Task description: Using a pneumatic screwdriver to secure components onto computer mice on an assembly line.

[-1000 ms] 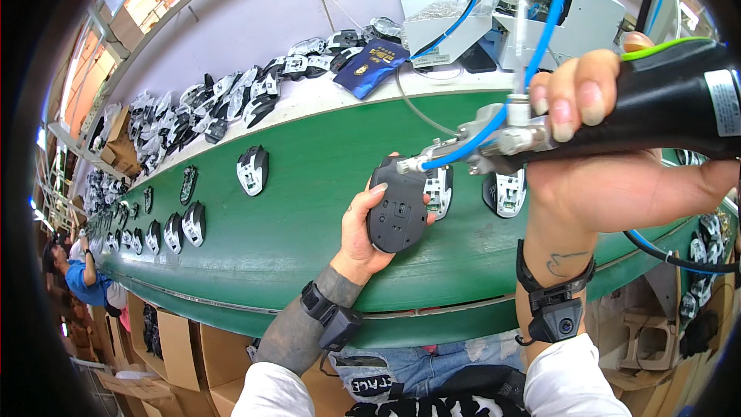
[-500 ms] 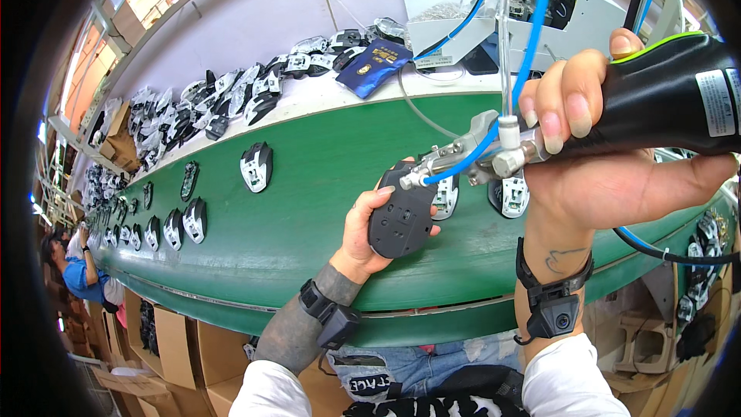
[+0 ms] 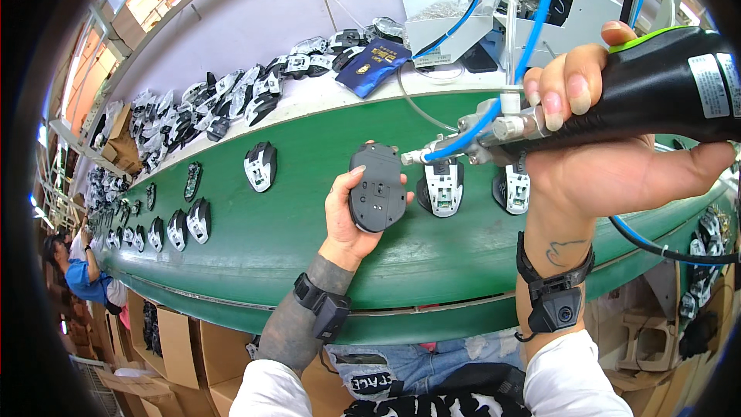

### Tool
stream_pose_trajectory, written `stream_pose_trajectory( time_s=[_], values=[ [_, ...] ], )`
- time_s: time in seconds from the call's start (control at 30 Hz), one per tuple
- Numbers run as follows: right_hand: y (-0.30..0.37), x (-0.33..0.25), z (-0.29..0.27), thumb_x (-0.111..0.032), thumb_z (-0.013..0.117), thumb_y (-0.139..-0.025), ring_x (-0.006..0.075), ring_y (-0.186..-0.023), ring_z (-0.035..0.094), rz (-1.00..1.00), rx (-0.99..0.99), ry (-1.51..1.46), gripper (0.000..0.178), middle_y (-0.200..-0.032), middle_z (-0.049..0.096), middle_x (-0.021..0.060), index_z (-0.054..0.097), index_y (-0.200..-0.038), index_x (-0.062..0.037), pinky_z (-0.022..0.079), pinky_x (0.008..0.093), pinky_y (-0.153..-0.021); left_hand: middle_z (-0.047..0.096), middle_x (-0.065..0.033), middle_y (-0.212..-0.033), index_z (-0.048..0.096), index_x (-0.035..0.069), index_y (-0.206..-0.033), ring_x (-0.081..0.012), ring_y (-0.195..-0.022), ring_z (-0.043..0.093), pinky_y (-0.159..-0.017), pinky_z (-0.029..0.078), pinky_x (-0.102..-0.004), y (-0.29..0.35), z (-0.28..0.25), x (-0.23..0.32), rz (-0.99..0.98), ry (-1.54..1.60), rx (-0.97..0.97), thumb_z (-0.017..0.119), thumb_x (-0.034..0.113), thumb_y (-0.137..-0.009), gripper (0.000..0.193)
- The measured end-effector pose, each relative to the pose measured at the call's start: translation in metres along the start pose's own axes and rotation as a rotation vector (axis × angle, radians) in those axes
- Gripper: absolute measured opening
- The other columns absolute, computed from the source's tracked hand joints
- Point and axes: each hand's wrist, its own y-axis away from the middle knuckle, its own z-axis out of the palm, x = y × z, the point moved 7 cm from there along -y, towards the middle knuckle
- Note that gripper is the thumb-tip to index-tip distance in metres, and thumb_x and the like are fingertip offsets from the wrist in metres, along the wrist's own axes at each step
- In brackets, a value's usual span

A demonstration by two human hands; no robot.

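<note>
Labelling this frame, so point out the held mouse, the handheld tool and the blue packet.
Held mouse [image 3: 378, 190]: head view, middle of its dark underside.
Handheld tool [image 3: 647, 93]: head view, its black body.
Blue packet [image 3: 372, 68]: head view, its upper face.

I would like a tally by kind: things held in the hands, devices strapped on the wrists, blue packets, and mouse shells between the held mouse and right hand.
Black mouse, in left hand: 1
Black hand tool, in right hand: 1
Wrist devices: 2
Blue packet: 1
Mouse shells: 2
Total: 7
</note>
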Motion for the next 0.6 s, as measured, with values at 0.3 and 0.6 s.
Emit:
stream_pose_trajectory(
  time_s=[0.3,0.6],
  values=[
    [0.005,0.011,-0.008,-0.088,0.031,-0.069,0.0174,-0.053,0.047,-0.017,-0.115,0.221,0.095,-0.065,0.05,0.0055,0.052,-0.106,-0.0029,0.038,0.0315,-0.056,0.056,-0.0169,-0.117,0.037,0.012,-0.137,-0.0328,-0.101,0.059,-0.085,0.049,-0.0531,0.012,0.016,-0.006,-0.036,0.044,-0.119,0.051,0.034,-0.085,0.058],
    [0.003,0.016,-0.002,-0.096,0.04,-0.054,0.0244,-0.06,0.052,0.12,-0.212,-0.128,0.116,-0.072,0.055,0.0156,0.05,-0.107,0.0067,0.044,0.0339,-0.057,0.056,-0.0168,-0.118,0.037,0.013,-0.137,-0.033,-0.108,0.058,-0.089,0.049,-0.055,0.018,0.025,-0.008,-0.086,0.08,-0.192,0.049,0.034,-0.087,0.056]
  ],
)
